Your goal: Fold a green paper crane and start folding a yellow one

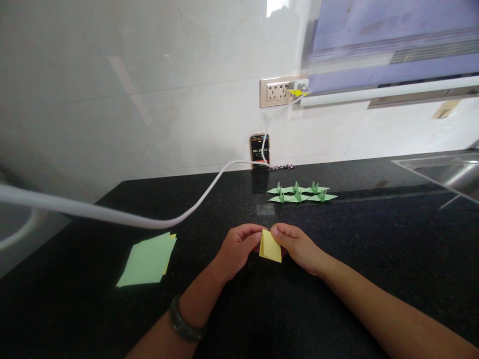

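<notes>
One folded yellow paper (271, 247), two-point hold.
Left hand (237, 249) pinches closed on it at ten o'clock, right hand (301, 248) likewise at two; keep edges aligned, grip light.

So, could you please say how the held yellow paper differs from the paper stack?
The yellow paper is folded small; the paper stack lies flat and looks larger.
The yellow paper shows one colour; the paper stack has green on top, yellow beneath.
The left-hand grip and right-hand grip hold the yellow paper; the paper stack rests on the counter.
Both include yellow paper.
</notes>
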Available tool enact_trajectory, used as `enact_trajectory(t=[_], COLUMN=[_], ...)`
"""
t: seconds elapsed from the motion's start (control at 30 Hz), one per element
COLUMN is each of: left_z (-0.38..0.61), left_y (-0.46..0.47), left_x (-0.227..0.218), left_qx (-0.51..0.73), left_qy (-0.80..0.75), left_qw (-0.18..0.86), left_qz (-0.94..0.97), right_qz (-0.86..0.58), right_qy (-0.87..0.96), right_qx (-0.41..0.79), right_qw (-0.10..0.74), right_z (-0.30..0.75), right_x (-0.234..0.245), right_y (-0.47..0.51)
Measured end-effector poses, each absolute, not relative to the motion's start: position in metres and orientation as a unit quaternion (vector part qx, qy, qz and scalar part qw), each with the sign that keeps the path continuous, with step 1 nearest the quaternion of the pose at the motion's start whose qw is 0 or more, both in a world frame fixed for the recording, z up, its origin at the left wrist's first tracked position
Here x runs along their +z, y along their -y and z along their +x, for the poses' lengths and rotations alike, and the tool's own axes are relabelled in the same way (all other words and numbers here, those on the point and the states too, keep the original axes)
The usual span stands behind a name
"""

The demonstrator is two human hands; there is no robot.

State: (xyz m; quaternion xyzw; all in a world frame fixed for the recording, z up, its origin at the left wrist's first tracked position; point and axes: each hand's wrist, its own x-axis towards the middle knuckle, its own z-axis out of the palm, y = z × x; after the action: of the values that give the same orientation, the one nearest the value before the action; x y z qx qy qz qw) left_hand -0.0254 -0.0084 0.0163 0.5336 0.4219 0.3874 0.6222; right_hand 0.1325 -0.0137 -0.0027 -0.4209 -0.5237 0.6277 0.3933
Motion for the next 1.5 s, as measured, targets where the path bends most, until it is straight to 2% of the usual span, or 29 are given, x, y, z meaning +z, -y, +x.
enact_trajectory(t=[0.33,0.53,0.67,0.8,0.97,1.03,1.27,1.5], left_z=[-0.026,-0.026,-0.026,-0.028,-0.033,-0.035,-0.036,-0.037], left_y=[0.007,0.003,0.001,0.002,0.002,0.001,0.000,0.000], left_x=[0.011,0.010,0.006,0.005,0.001,-0.001,0.001,0.000], left_qx=[0.378,0.364,0.328,0.301,0.304,0.303,0.311,0.311], left_qy=[-0.428,-0.513,-0.532,-0.493,-0.438,-0.429,-0.410,-0.391], left_qw=[0.587,0.549,0.557,0.610,0.678,0.696,0.727,0.744], left_qz=[0.574,0.549,0.548,0.543,0.506,0.490,0.455,0.444], right_qz=[-0.432,-0.415,-0.430,-0.485,-0.475,-0.474,-0.435,-0.421], right_qy=[0.576,0.716,0.764,0.694,0.655,0.661,0.760,0.765], right_qx=[0.592,0.375,0.266,0.346,0.415,0.403,0.247,0.263], right_qw=[0.363,0.417,0.400,0.405,0.416,0.420,0.415,0.409], right_z=[0.133,0.138,0.138,0.139,0.141,0.142,0.145,0.145], right_x=[-0.003,0.005,0.005,-0.003,-0.009,-0.009,-0.001,-0.003], right_y=[0.014,0.020,0.020,0.013,0.007,0.006,0.007,0.010])
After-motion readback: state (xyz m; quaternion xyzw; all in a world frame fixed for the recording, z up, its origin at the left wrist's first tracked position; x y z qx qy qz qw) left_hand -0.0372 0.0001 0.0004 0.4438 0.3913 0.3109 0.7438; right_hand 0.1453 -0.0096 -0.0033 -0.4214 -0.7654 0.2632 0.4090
